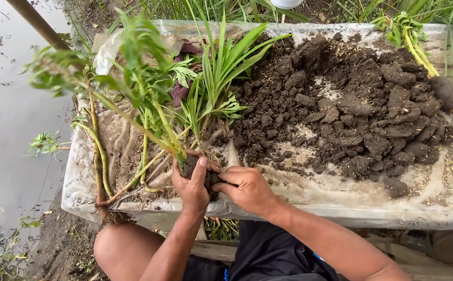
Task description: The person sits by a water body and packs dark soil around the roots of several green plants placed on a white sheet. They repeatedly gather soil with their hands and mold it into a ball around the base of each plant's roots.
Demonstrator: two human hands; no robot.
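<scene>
My left hand point(191, 186) and my right hand point(248, 188) are closed together around a dark clump of soil point(212, 179) at the foot of a green-stemmed plant point(148, 104). The plant's long stems lean up and to the left from the clump. Beside it lie grass-like plants point(221, 67) with narrow leaves and bare roots. All of this rests on a dirty white plastic sheet point(309, 195). A big heap of dark, lumpy soil point(361, 104) lies on the sheet to the right of my hands.
Another small plant with yellow stems point(411, 39) lies at the heap's far right, its root ball in soil. Muddy water point(8, 130) spreads on the left. A brown pole point(36, 23) slants at top left. My bare knee point(122, 250) is below the sheet's edge.
</scene>
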